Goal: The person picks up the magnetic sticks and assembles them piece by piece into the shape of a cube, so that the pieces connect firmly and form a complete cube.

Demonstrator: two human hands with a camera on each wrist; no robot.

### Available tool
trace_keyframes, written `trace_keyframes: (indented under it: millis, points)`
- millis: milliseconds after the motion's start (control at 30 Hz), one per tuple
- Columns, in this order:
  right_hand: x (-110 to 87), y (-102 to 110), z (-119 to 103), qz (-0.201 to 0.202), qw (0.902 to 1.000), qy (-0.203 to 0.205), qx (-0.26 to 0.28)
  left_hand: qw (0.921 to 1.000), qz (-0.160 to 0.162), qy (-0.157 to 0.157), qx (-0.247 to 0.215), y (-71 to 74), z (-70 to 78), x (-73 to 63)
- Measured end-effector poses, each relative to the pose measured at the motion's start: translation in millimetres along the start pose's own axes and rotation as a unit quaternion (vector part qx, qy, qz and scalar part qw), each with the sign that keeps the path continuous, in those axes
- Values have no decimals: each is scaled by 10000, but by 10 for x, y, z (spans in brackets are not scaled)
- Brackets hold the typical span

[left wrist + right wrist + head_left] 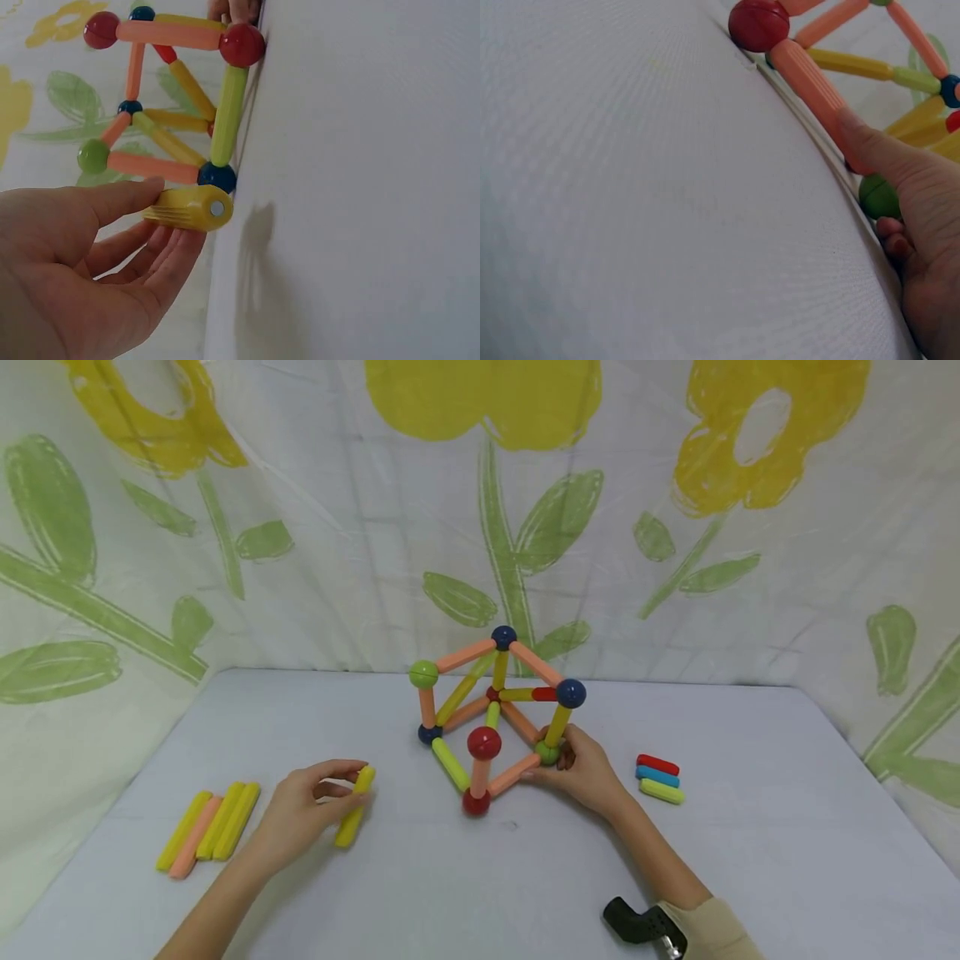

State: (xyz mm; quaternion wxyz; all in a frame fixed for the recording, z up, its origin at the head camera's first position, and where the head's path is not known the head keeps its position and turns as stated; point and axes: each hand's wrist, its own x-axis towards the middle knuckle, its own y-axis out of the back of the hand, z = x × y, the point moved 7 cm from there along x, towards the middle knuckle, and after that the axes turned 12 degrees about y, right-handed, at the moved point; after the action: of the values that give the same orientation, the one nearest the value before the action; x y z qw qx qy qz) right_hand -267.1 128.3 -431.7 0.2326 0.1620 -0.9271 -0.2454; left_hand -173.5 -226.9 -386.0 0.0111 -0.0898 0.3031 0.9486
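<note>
My left hand (300, 814) pinches a yellow magnetic stick (347, 828) between thumb and fingers, left of a ball-and-stick frame. In the left wrist view a silvery disc shows in the end of that stick (184, 208). The frame stands mid-table, built of salmon, yellow and lime sticks joined by coloured balls. My right hand (588, 772) grips its near right corner, at a green ball (547, 752). The thumb lies along a salmon stick (810, 86) in the right wrist view. A red ball (484, 743) tops the front upright; a blue ball (571, 693) tops the right one.
Several loose sticks, yellow and salmon (197, 837), lie side by side at the left. Short red, blue and lime sticks (662, 790) lie right of my right hand. Behind the white table (480, 893) hangs a flower-printed cloth (337, 568). A black device (637, 922) sits by the right sleeve.
</note>
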Motion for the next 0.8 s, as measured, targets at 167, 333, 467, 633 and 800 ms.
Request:
trace_keyframes:
  millis: [167,333,467,633,800]
  points:
    - [0,2,-18,24,10000,4,20,9921,-257,477,-1127,-191,133,109]
    - [-3,5,-1,23,10000,-27,76,9754,-439,955,-1938,-347,277,197]
    - [-6,5,24,25,9998,-148,143,9652,-552,989,-2359,-415,444,272]
    - [-8,4,31,33,9997,-154,184,9504,-536,947,-2914,-457,643,370]
    - [-6,-1,22,13,9997,-124,193,9320,-609,952,-3443,-494,756,438]
